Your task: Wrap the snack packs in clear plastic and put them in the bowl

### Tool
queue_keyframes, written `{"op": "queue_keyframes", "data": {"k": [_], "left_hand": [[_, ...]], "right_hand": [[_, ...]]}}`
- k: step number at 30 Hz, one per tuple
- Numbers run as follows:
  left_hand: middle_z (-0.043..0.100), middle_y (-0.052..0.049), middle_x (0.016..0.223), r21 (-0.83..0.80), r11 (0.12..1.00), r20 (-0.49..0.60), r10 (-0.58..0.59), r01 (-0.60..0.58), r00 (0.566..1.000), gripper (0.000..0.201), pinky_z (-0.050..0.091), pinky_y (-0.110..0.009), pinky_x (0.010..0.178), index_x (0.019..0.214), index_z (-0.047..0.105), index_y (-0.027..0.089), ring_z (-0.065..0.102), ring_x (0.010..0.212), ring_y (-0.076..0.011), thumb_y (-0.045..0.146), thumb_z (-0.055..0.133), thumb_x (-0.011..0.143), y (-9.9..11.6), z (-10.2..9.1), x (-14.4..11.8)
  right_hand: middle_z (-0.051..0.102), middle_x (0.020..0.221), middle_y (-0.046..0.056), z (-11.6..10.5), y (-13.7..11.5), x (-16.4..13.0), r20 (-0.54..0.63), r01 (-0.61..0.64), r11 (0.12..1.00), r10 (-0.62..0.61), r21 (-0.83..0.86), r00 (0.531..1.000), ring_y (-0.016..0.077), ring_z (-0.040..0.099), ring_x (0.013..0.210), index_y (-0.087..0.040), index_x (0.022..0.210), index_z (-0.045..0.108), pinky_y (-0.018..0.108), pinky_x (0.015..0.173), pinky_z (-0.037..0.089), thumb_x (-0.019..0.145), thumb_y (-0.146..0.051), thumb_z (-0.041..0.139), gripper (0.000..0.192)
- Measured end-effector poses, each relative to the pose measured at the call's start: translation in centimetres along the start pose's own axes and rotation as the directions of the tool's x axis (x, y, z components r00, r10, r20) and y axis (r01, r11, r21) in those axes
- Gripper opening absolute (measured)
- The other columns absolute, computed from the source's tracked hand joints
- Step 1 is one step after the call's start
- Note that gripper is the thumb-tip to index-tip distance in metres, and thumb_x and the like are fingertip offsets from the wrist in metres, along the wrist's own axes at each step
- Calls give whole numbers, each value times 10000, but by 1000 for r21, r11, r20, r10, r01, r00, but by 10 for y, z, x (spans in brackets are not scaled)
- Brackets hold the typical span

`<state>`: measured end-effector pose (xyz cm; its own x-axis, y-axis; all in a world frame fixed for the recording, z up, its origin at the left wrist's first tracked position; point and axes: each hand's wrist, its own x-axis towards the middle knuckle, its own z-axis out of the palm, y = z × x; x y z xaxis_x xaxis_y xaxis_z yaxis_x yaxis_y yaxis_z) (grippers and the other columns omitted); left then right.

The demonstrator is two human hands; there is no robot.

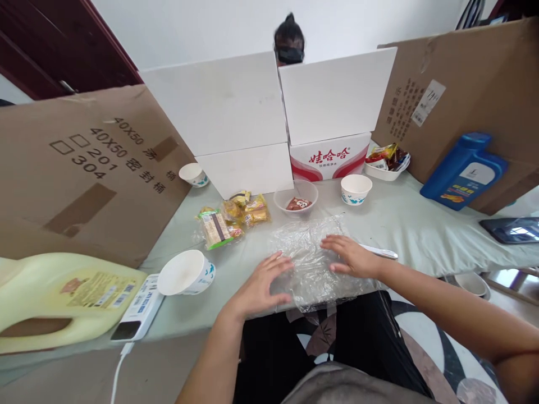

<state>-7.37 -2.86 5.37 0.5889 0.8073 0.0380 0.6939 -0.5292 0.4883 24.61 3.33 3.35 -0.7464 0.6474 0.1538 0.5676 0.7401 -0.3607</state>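
Observation:
A crumpled clear plastic bag (314, 264) lies spread at the table's front edge, its lower end hanging slightly over. My left hand (267, 280) is at the bag's left side, fingers apart and nothing in them. On the other side, my right hand (349, 257) has its fingers stretched out over the bag; whether they press on it I cannot tell. A white-handled tool (380, 252), partly hidden, lies behind my right hand. Just past the bag sits a clear plastic bowl (309, 189) with a small brown packet (299, 203) in it. Several wrapped snacks (233, 216) are heaped to the left.
Paper bowls stand at left front (187, 273), left back (193, 175) and right (356, 189). A yellow jug (71, 297), a power strip (138, 306), a blue bottle (461, 171) and a phone (511, 229) flank the work area. White boxes (244, 168) wall the back; a person sits behind.

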Motion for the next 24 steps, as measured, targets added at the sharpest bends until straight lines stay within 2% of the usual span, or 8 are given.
{"op": "queue_keyframes", "data": {"k": [3,7,8,11,14,16,19,24], "left_hand": [[565,-91,1317,-18,999,2,-39,39,999,742,365,-523,1071,1339,512,273,426,1297,-322,437,789,671,-1,15,-17],[651,-59,912,-134,991,-176,-41,18,984,118,462,-429,936,940,668,227,568,1028,-235,258,612,841,-7,27,-32],[644,-55,856,-192,981,-207,-39,-1,978,81,464,-415,926,843,648,214,575,1015,-228,248,576,861,-7,27,-34],[668,-69,904,-402,914,-218,-154,55,964,148,486,-368,889,768,565,195,607,1005,-214,288,537,879,-4,22,-39],[693,-72,987,-568,793,-119,-343,220,932,187,523,-304,725,791,502,194,648,755,-153,364,531,864,0,15,-37],[700,-30,882,-576,753,-70,-435,319,898,181,506,-274,638,822,487,204,612,598,-120,376,537,841,-1,14,-29],[652,39,698,-493,757,-91,-535,429,840,174,467,-255,583,942,514,215,571,513,-117,325,531,808,-6,17,-13],[668,13,720,-260,753,-252,-657,604,711,338,466,-279,654,1107,548,196,640,655,-167,262,531,776,-12,22,8]], "right_hand": [[431,1465,138,4,-10,-44,124,127,989,-136,72,983,307,336,1380,-192,1411,444,506,1121,286,779,-623,629,787],[494,1413,130,19,-16,-84,45,94,994,-96,54,994,275,387,1352,-203,1319,531,492,1092,338,891,-323,560,445],[542,1365,120,21,-17,-90,-5,78,995,-78,60,997,256,429,1320,-209,1261,569,470,1068,371,913,-247,505,355],[656,1163,100,21,-25,-97,-108,35,988,-18,154,994,205,580,1125,-214,1117,620,384,952,470,934,-172,423,273],[688,1035,83,17,-33,-92,-114,-106,943,148,314,982,177,645,947,-210,1088,619,315,813,521,934,-222,422,251],[695,993,70,17,-34,-83,-109,-255,882,321,396,941,182,658,888,-215,1092,615,298,729,530,919,-264,433,255],[680,824,25,22,-29,-65,-131,-415,771,533,483,836,178,650,726,-211,1149,568,308,664,521,896,-309,442,299],[663,782,12,27,-15,-34,-234,-538,729,662,424,712,191,646,725,-181,1218,502,318,704,492,867,-292,460,371]]}}
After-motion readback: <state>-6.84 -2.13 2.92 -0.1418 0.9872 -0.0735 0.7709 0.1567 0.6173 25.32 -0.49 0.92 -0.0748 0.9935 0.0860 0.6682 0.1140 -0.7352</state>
